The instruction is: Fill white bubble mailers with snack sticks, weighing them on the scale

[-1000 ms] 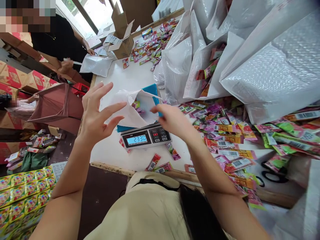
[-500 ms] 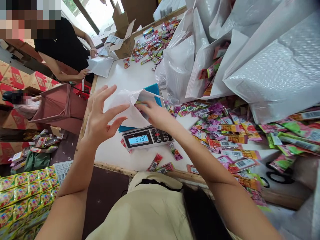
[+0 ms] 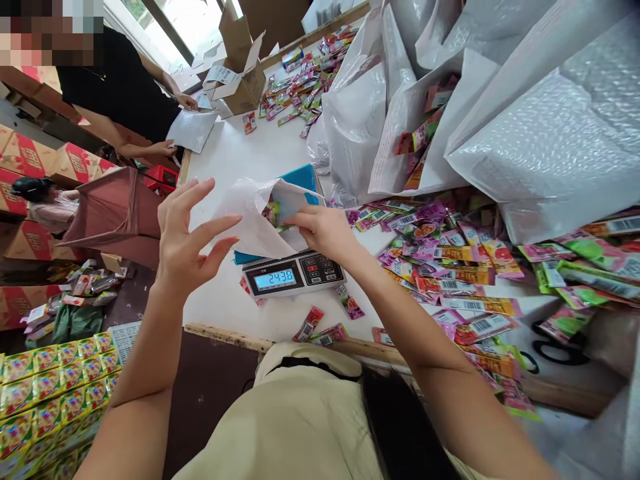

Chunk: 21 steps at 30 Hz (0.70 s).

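Observation:
A white bubble mailer lies on the blue tray of a digital scale, its mouth gaping towards the right. Small colourful snack sachets show inside it. The lit display seems to read 243.8. At the mailer's mouth is my right hand, fingers bent together; whether anything is between them is hidden. My left hand hovers left of the mailer, fingers spread, holding nothing and apart from it.
Loose sachets cover the table on the right. Filled white mailers stand behind them. A cardboard box sits at the back, near a co-worker handling another mailer. Yellow packs are stacked at lower left.
My right hand has drawn back from inside the mailer to its mouth, exposing sachets. The left hand has shifted slightly left. The scale's reading has risen from about 233.8.

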Each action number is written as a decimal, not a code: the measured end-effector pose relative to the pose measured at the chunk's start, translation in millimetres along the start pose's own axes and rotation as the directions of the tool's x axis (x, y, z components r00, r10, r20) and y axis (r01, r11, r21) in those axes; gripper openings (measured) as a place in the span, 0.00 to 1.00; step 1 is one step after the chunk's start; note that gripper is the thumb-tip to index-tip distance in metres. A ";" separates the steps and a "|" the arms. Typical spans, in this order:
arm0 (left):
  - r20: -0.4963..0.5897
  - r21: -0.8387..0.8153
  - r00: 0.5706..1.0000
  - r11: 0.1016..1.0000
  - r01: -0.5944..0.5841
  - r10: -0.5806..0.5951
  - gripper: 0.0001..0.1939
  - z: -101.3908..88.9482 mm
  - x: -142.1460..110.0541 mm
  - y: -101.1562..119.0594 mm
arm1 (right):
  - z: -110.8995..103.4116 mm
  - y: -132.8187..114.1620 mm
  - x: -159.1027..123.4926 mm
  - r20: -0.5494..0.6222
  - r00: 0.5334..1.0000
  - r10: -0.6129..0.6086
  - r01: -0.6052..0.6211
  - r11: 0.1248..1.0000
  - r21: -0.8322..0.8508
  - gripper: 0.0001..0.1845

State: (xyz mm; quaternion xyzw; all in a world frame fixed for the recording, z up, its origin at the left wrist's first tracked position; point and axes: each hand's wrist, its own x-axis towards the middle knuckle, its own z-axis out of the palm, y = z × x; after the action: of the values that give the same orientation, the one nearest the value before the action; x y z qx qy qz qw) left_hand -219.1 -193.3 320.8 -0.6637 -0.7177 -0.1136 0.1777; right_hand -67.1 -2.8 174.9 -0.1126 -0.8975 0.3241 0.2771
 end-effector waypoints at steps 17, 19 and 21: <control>0.016 0.042 0.998 0.998 -0.056 0.056 0.20 1.3 7.5 12.3 | -79.1 22.7 -86.0 -0.394 0.899 0.191 -0.115 0.971 0.209 0.09; 0.018 0.037 0.998 0.997 -0.060 0.060 0.20 2.4 8.4 13.8 | -87.5 25.1 -99.5 -0.449 0.870 0.205 -0.110 0.967 0.229 0.07; 0.015 0.041 0.998 0.997 -0.062 0.062 0.20 3.8 9.3 14.3 | -93.1 27.6 -109.2 -0.497 0.838 0.225 -0.113 0.963 0.245 0.06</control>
State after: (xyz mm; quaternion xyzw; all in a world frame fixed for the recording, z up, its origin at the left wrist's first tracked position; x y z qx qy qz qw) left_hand -205.8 -181.9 320.0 -0.6826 -0.7001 -0.0887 0.1899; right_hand 76.3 25.0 170.0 -0.2457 -0.7369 0.3961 0.4896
